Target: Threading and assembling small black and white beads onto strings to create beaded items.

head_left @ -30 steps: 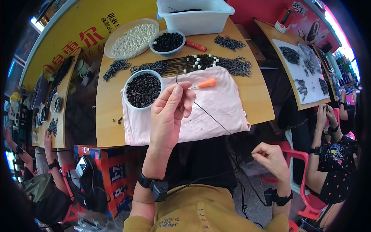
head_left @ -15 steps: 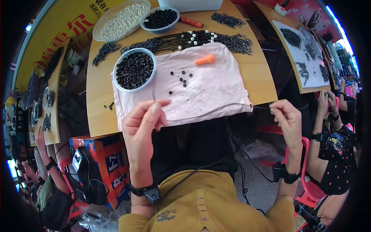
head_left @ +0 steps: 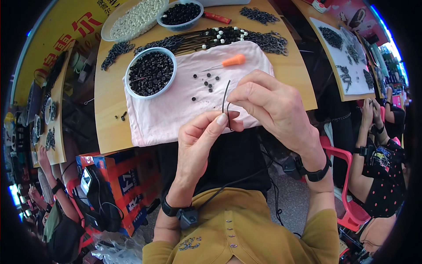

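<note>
My left hand (head_left: 203,133) pinches a thin black cord (head_left: 225,94) between thumb and forefinger, and one end of it sticks up above the fingers. Close against it on the right, my right hand (head_left: 272,103) grips another stretch of the same cord with its fingertips. Both hands hang over the front part of a pale pink cloth (head_left: 154,119). Behind them lie several loose black beads (head_left: 209,85) and an awl with an orange handle (head_left: 233,60). A round tub of black beads (head_left: 151,72) stands on the cloth's left side.
Finished black cords with chains and white beads (head_left: 220,37) lie across the wooden table (head_left: 112,110). Farther back are a tub of white beads (head_left: 138,20), a bowl of glossy black beads (head_left: 181,15) and a chain pile (head_left: 259,16). Other people sit at tables on both sides.
My hands were wide apart with the cord stretched between them. Now the right hand has come left to meet the left hand, which has shifted right, and the cord is bent between them.
</note>
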Motion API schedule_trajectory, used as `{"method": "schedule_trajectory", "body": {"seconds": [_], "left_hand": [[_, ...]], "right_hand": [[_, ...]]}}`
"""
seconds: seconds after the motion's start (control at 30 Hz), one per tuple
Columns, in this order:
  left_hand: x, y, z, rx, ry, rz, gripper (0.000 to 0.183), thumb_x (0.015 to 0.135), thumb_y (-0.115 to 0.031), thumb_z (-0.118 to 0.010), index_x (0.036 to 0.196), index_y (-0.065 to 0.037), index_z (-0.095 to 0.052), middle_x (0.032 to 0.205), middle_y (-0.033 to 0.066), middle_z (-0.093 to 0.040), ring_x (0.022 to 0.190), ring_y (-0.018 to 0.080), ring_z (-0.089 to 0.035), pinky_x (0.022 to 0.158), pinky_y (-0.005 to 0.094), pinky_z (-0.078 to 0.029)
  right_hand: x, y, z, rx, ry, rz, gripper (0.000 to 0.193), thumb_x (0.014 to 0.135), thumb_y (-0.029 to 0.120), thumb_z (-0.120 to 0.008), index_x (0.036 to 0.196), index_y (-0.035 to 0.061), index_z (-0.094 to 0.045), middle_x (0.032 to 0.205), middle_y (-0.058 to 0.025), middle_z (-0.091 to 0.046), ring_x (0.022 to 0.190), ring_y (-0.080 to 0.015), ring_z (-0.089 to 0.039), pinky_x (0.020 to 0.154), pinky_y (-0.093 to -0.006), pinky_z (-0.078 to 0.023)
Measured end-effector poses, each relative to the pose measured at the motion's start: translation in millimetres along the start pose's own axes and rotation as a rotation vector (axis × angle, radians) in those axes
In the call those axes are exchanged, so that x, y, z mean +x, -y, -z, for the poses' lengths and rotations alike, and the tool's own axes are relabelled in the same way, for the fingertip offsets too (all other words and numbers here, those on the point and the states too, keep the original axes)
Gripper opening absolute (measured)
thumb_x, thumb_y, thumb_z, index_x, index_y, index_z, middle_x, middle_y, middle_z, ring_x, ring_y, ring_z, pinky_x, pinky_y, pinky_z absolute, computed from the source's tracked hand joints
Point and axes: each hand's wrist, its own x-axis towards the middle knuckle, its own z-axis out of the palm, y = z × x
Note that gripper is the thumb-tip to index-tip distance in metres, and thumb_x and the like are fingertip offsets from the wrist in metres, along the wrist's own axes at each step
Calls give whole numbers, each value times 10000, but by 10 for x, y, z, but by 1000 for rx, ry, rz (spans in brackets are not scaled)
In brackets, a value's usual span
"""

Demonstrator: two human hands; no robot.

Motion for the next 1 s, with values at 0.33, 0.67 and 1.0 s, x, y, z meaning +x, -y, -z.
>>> {"method": "schedule_trajectory", "body": {"seconds": [0.33,0.67,1.0], "left_hand": [[-11,29,92,-66,-71,63,234,979,-160,-537,969,47,-645,741,32,-599,710,114,-587,774,272,-501],[34,-24,133,145,14,48,221,974,-153,-538,966,35,-653,767,24,-599,731,91,-562,758,248,-470],[202,-99,-57,57,-105,41,167,938,-82,-609,1052,40,-610,889,78,-655,774,127,-619,738,252,-504]], "right_hand": [[68,15,-172,170,-164,-223,101,859,65,-669,947,17,-680,872,-39,-642,694,-103,-563,585,-231,-438],[121,-6,-115,904,129,-705,219,921,188,-651,960,-27,-662,790,15,-610,713,-24,-527,616,-175,-419],[85,-83,-101,724,-11,-554,110,885,131,-690,851,31,-660,807,40,-623,709,-5,-510,594,-175,-392]]}}
